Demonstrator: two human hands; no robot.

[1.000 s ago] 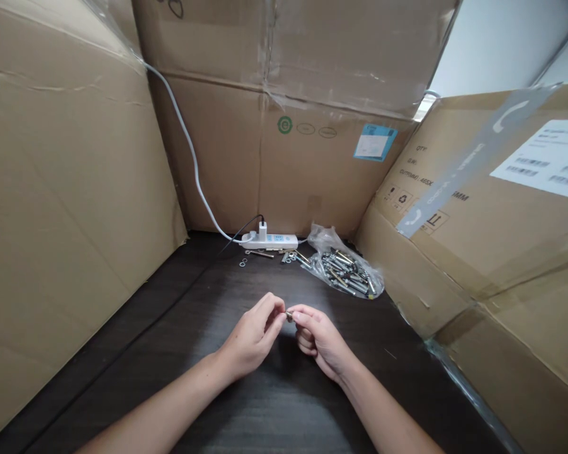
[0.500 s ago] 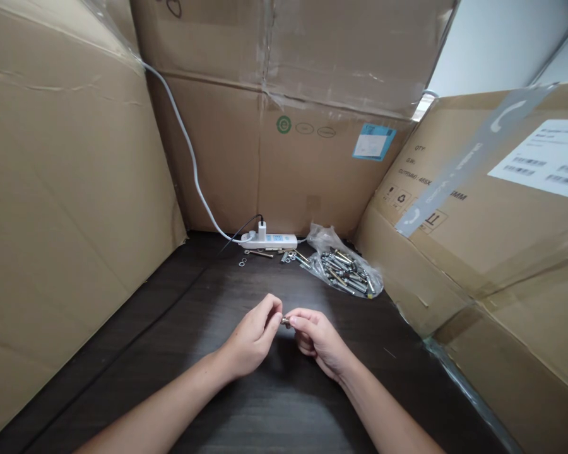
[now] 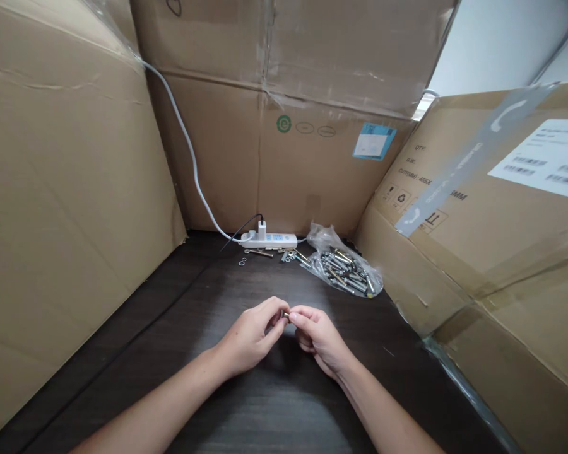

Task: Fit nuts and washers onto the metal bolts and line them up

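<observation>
Above the dark tabletop, a small brass-coloured bolt (image 3: 286,315) sits between my two hands, mostly covered by fingers. My left hand (image 3: 253,334) is closed, its thumb and fingertips curled round the bolt's left end. At the other end, my right hand (image 3: 318,337) pinches it between thumb and forefinger, with the remaining fingers folded under. The fingertips of both hands nearly touch. Whether a nut or washer is on the bolt cannot be made out.
A clear plastic bag (image 3: 345,271) of several bolts lies at the back right. Loose washers (image 3: 242,262) and a long bolt (image 3: 261,253) lie before a white power strip (image 3: 284,240). A black cable (image 3: 137,334) crosses the left side. Cardboard walls (image 3: 76,208) enclose the table.
My left hand has moved slightly right, its fingers now closer to the right hand and covering more of the bolt. The right hand has hardly moved.
</observation>
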